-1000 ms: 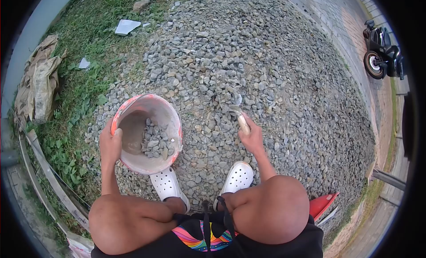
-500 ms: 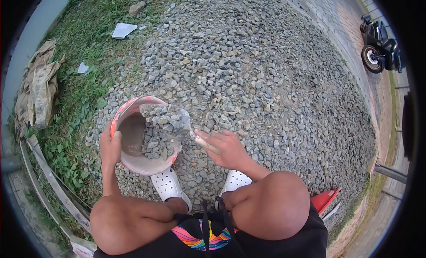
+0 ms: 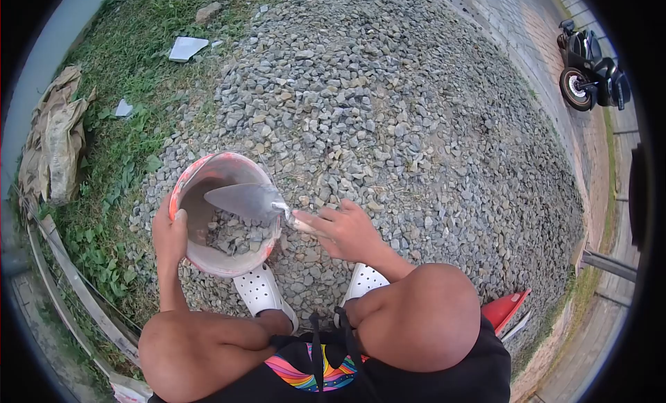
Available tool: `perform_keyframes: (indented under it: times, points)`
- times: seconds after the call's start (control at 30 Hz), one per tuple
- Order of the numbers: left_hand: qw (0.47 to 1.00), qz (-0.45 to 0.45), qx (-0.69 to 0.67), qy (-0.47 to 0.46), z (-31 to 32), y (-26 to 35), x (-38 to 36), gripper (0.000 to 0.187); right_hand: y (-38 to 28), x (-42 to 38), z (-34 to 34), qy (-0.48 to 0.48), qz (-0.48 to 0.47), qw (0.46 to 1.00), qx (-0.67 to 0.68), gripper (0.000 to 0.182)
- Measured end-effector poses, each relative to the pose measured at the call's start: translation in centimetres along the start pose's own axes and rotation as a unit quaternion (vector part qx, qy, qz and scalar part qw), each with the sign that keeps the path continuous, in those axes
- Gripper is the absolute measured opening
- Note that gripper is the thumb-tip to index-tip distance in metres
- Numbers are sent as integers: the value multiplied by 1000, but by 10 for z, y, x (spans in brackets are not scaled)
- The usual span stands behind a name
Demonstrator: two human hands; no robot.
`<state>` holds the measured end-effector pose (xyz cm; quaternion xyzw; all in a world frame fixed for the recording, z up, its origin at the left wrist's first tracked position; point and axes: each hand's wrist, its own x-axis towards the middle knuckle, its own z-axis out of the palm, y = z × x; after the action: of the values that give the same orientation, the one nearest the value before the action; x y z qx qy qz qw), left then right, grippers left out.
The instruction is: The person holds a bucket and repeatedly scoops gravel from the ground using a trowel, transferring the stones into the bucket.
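Note:
My left hand (image 3: 170,235) grips the left rim of a red and whitish bucket (image 3: 225,264), which leans with its mouth toward me. Gravel (image 3: 239,238) lies in the bucket beside a grey-brown coating on the inner wall. My right hand (image 3: 347,231) is closed round the handle of a trowel (image 3: 244,200). The trowel's bare metal blade reaches over the bucket's right rim into its mouth, above the gravel, pointing left.
A wide bed of gravel (image 3: 416,160) spreads ahead. To the left are grass, white shards (image 3: 187,48), a crumpled brown sack (image 3: 62,150) and wooden planks (image 3: 87,285). A red object (image 3: 505,310) lies beside my right knee. A motorcycle (image 3: 590,73) stands far right.
The gravel heaped on the trowel has dropped off into the bucket, and the blade now shows bare and turned. My right hand has moved slightly, still holding the trowel.

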<state>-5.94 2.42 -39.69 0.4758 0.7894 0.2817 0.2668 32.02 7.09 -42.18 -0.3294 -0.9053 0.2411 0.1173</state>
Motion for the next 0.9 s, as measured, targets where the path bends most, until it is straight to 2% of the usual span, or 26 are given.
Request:
perform_keyframes:
  times: [0.03, 0.1, 0.13, 0.2, 0.23, 0.3, 0.33, 0.4, 0.5, 0.63, 0.73, 0.8, 0.9]
  points:
    - [1000, 0, -1, 0, 0, -2, 1, 54, 6, -6, -2, -1, 0, 1000, -1, 76]
    - [1000, -5, 11, 2, -1, -5, 3, 53, 24, -18, -6, 105, 101, 987, 59, 63]
    - [1000, -5, 10, 3, -1, -6, 3, 53, 32, -22, -6, 106, 100, 988, 58, 63]
    - [1000, 0, -7, 3, -1, -3, 3, 54, 48, -28, -7, 172, 235, 956, 31, 59]
    - [1000, 1, -8, 3, -1, -3, 3, 54, 61, -32, -4, 172, 235, 956, 30, 59]
    - [1000, 7, -8, -4, -2, -4, 6, 54, 93, -40, 2, 241, 317, 917, -35, 57]
    - [1000, 9, -9, -2, -2, -5, 7, 54, 106, -42, -2, 242, 316, 917, -36, 57]
    - [1000, 5, 4, -4, -2, -10, 9, 53, 131, -43, -10, 234, 396, 885, -73, 56]
    - [1000, -4, -5, 3, -1, -17, 10, 53, 172, -28, -18, 209, 394, 883, -145, 65]
    - [1000, -9, -19, -11, -4, -10, 9, 53, 221, 4, -9, 179, 382, 885, -198, 67]
    - [999, -23, -7, -22, -5, -10, 7, 53, 221, 24, 6, 138, 401, 889, -170, 68]
    - [999, 7, 9, 32, 0, -13, 5, 53, 211, 20, 13, 138, 401, 893, -149, 71]
    - [1000, -15, -24, -6, -5, 2, 3, 53, 201, 5, 17, 124, 360, 915, -130, 74]
